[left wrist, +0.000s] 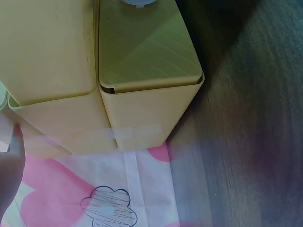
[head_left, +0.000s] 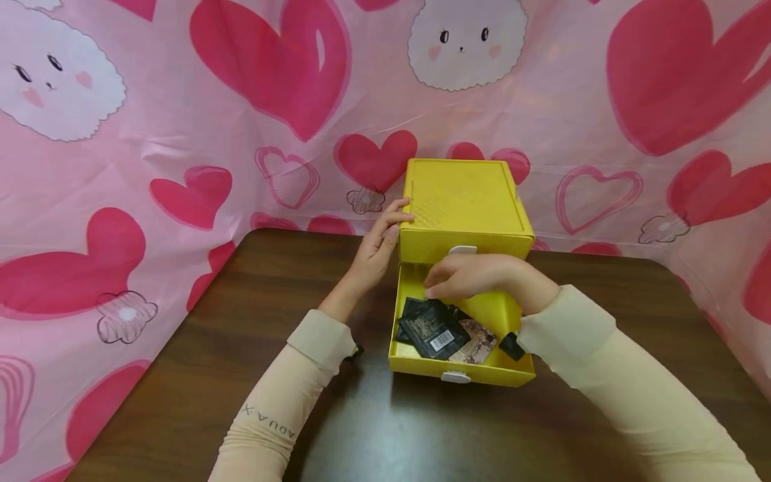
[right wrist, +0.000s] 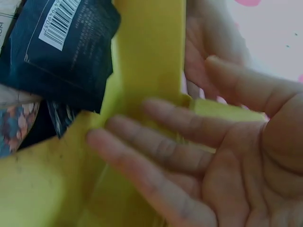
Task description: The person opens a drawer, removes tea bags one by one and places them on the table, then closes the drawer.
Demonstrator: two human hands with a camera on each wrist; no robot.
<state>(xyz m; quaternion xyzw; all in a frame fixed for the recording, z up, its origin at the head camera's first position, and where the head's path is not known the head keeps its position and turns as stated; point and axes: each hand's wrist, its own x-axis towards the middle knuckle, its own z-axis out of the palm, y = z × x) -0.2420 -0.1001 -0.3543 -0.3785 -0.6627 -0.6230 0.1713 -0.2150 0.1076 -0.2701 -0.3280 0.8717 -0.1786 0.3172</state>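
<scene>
Three tiers make up the yellow drawer unit (head_left: pixel 460 197), whose middle drawer (head_left: pixel 415 367) is drawn out, as seen from the head, so that its long axis appears to run front to back, with the white tab (head_left: pixel 456 377) pointed at the wearer. The left hand (head_left: pixel 381 244) is laid along the unit's left side and top edge, presumably to steady it; nothing is gripped. By the right hand (head_left: pixel 472 274), held over the drawer's rear, the contents can be reached; the black packet (head_left: pixel 430 325) lies aslant inside, near the front, partly over a patterned packet (head_left: pixel 480 343). From the left wrist, the bottom drawer (left wrist: pixel 149 52) is seen pushed in beneath, and a fingertip is set against the top tier; how firmly cannot be told. From the right wrist, somewhat blurred, the fingers (right wrist: pixel 151 182) are seen spread wide, with nothing held, beside the barcoded packet.
</scene>
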